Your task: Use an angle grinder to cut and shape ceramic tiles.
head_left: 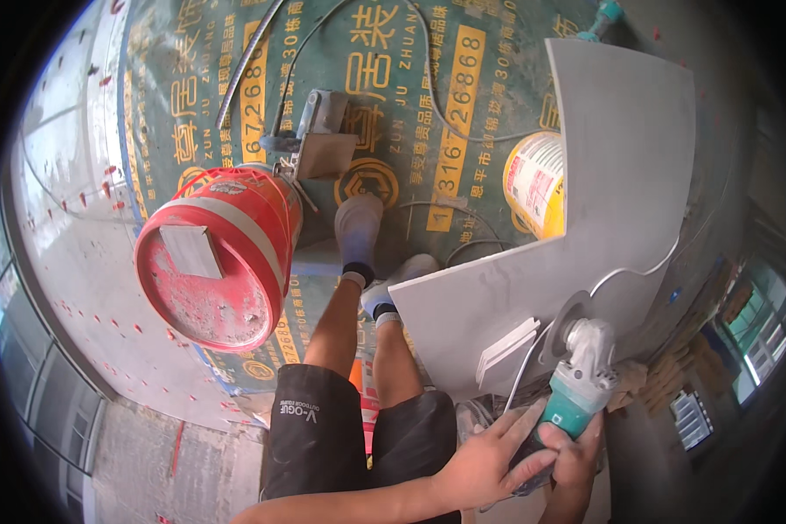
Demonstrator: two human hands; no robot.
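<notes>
My left hand (489, 458) and my right hand (576, 458) are both closed around a teal angle grinder (575, 393) at the lower right, the right thumb lying on its body. The grinder's metal head and disc (563, 327) rest over or just above a large grey tile (629, 148) with an L-shaped cutout; whether they touch I cannot tell. A few thin pale strips (506, 349) lie on that tile beside the disc. A white cord (637, 272) runs across the tile near the grinder.
A red bucket (210, 297) with a pale square piece on top stands left of my feet (358, 227). A yellow-and-white bucket (533, 183) lies beside the tile. A metal tool (319, 113) and cables are on green printed floor sheeting (463, 70). A pale wall with red bits (79, 253) is at left.
</notes>
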